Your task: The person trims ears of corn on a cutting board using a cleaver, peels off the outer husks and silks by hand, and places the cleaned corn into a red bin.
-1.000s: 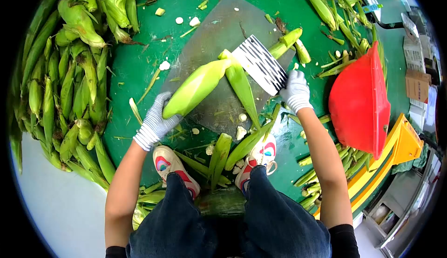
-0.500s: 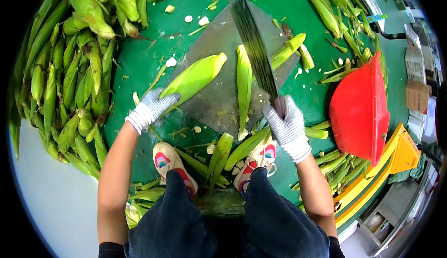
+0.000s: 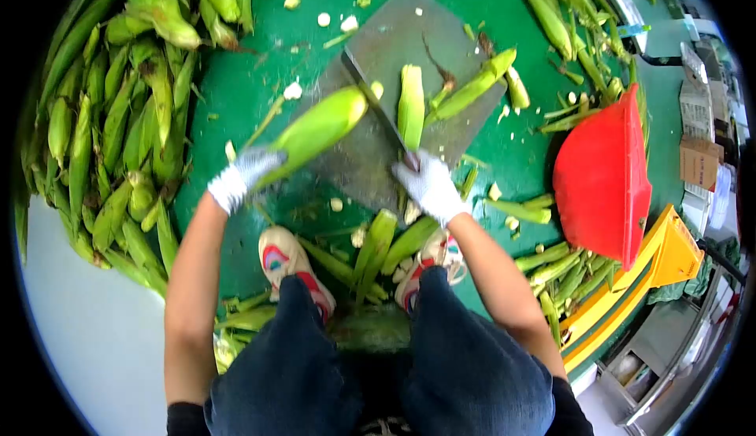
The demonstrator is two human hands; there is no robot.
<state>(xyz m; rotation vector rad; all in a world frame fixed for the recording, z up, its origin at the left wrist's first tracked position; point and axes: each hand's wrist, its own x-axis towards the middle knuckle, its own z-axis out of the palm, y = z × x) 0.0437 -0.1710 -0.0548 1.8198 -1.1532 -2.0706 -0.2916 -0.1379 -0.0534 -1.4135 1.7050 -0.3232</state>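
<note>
A husked-green corn ear lies slanted over the grey mat, its lower end gripped by my left hand, which wears a striped glove. My right hand, gloved too, is closed round the handle of a large knife. The blade stands edge-down across the ear's upper tip, with a small pale end piece on its far side. Right of the blade a green husk piece lies on the mat, and another ear rests at the mat's right edge.
Piled corn ears fill the left side. At the right are a red scoop-like container, a yellow frame and more husks. My shoes stand near loose leaves and cut bits on the green surface.
My right hand has swung the knife left and down from over the mat's middle to the ear's tip. The ear in my left hand has shifted slightly down-left.
</note>
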